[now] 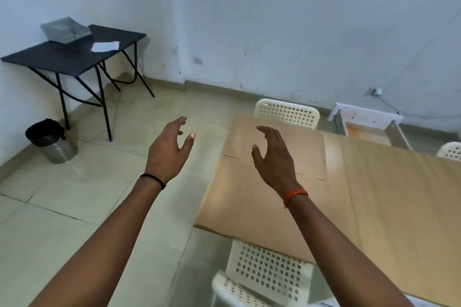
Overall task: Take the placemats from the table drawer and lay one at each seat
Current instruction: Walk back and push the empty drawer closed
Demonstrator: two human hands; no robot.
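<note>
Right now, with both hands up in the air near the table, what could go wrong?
1. The white chair stands right below the arms at the brown table edge; stepping forward might bump it.
2. The left hand and right hand are empty, and no drawer or placemat shows, so the person may reach to the wrong spot.
3. The bin sits on the floor to the left; walking that way could knock it.

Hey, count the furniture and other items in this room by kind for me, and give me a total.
White perforated chairs: 3
Tables: 2, the cardboard-covered table and the dark folding table
Grey trays: 1
White papers: 1
Bins with black liner: 1
Total: 8
No placemats are visible; both hands are empty.
</note>
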